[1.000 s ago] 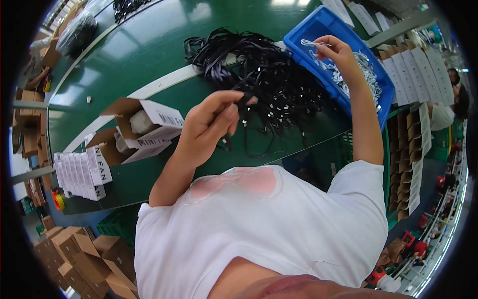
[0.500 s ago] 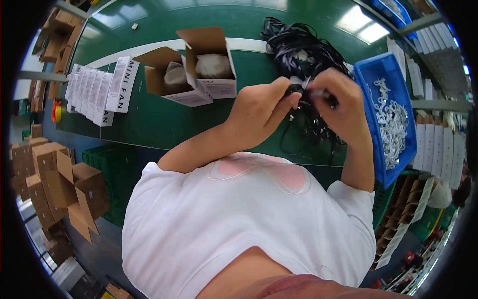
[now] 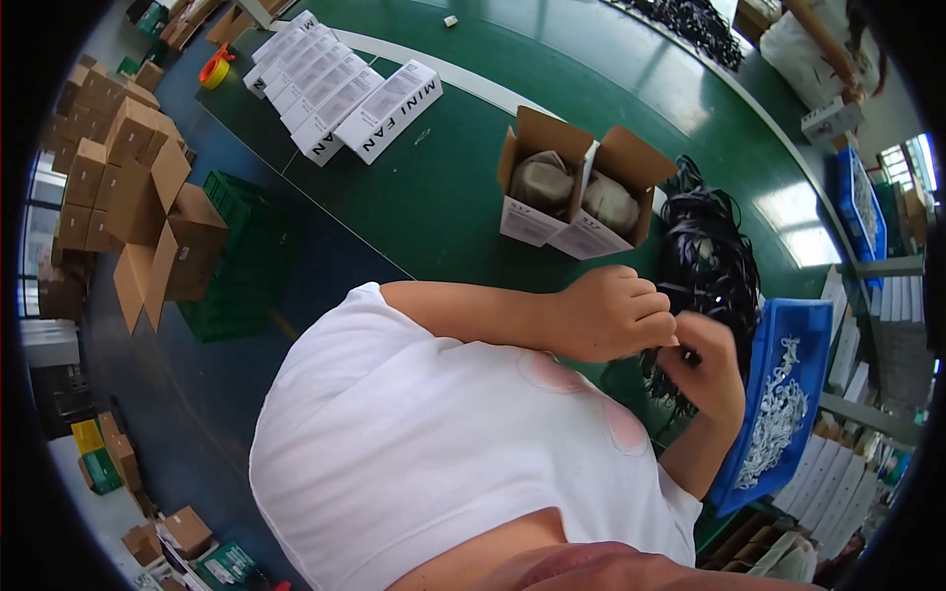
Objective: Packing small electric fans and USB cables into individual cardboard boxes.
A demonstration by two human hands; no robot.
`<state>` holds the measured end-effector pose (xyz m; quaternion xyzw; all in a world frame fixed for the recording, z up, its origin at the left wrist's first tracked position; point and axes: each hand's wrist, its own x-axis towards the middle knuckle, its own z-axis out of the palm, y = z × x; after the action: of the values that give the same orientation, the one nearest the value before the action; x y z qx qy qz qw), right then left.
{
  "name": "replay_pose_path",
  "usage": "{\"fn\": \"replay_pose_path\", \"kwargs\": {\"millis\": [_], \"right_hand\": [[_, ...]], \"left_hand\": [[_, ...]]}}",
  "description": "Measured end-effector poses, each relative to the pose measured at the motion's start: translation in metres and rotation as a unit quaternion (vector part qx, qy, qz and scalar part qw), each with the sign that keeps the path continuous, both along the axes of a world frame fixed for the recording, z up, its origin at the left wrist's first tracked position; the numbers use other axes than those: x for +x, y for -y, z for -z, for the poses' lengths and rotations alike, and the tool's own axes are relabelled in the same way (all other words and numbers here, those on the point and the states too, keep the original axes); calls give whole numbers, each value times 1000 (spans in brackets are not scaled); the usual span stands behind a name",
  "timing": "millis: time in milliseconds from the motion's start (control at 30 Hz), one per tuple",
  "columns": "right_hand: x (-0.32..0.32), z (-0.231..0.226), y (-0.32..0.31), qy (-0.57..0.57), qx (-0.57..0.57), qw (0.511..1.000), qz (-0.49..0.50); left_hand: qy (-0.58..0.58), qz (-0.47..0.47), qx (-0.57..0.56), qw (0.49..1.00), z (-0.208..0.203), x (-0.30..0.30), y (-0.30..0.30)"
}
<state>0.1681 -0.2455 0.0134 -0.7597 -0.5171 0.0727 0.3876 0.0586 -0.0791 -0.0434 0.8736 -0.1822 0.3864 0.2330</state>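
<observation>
My left hand [image 3: 616,313] is closed, knuckles up, over the near side of the table. Its fingertips meet my right hand [image 3: 705,364], whose fingers are curled in and slightly blurred. A small dark bit shows inside the right hand's curl; what either hand grips is mostly hidden. Right behind them lies a heaped tangle of flat black cords [image 3: 702,246]. Just beyond my left hand stand two open cartons, a left carton [image 3: 529,222] and a right carton [image 3: 591,241], each holding a round, greyish wrapped thing.
To the right a blue bin [image 3: 824,330] holds white cables [image 3: 774,428]. White printed boxes [image 3: 389,110] lie in a row at the far left, near a tape roll [image 3: 215,71]. An open brown carton [image 3: 187,241] stands beside a green crate [image 3: 246,231]. Another person's arm [image 3: 823,39] shows at far right.
The whole view has swung, so the cartons and white boxes sit farther right. Both hands stay together but are now nearer my body. Another person and a second black cord heap have come into view.
</observation>
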Motion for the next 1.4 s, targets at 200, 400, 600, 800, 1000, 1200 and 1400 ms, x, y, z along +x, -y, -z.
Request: {"fn": "replay_pose_path", "kwargs": {"millis": [200, 400, 600, 800, 1000, 1200, 1400], "right_hand": [[-12, 28, 0, -432, 268, 849, -143], [-36, 21, -36, -308, 351, 880, 85], [3, 4, -31, -30, 74, 994, -78], [-13, -1, -50, -240, 246, 910, -234], [0, -4, -65, -318, 288, 886, -175], [4, -12, -96, -320, 249, 896, -183], [8, 2, -99, -216, 230, 938, -144]], "left_hand": [[-3, 59, -110, 992, 1, -9, 0], [-126, 57, -128, 982, 1, -16, -9], [-74, -3, -28, 997, -29, -17, -55], [-262, 187, -380, 867, -28, -29, -51], [-73, -97, -119, 985, -88, -10, -106], [-397, -23, 43, 916, -122, 65, -173], [-549, 81, 211, 804, -146, 74, -135]]}}
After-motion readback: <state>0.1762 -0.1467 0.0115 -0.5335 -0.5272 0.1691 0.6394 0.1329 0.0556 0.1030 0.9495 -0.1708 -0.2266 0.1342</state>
